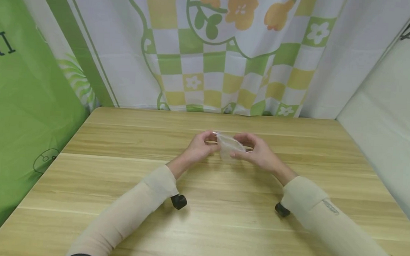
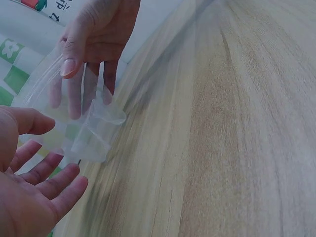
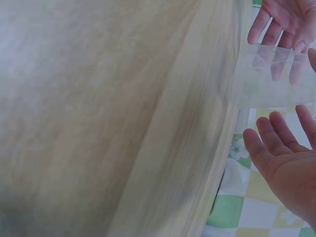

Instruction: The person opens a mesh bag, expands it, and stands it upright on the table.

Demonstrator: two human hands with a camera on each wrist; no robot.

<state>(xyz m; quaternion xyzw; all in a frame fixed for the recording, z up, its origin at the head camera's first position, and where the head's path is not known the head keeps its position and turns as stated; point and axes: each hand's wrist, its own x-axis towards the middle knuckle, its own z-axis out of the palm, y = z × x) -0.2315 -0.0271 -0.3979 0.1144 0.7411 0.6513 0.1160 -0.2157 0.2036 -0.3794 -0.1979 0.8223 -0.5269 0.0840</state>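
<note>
A small clear plastic bag point(image 1: 229, 146) is stretched between the two hands above the wooden table, with its body hanging below their fingers. My left hand point(image 1: 201, 146) pinches one side edge of it between thumb and fingers. On the opposite side my right hand point(image 1: 259, 152) has its thumb in front and fingers behind, gripping the other edge. Seen from the left wrist, the bag point(image 2: 91, 136) is creased at its lower end, and the right hand's fingers show through the film. The right wrist view shows the bag point(image 3: 266, 91) as a flat, see-through sheet.
The wooden table point(image 1: 221, 221) spreads out under both arms. Behind its far edge hangs a checkered, flowered curtain point(image 1: 211, 66). Green fabric point(image 1: 28, 107) stands at the left and white fabric point(image 1: 394, 99) at the right. A black wrist camera point(image 1: 178, 201) sticks out below the left cuff.
</note>
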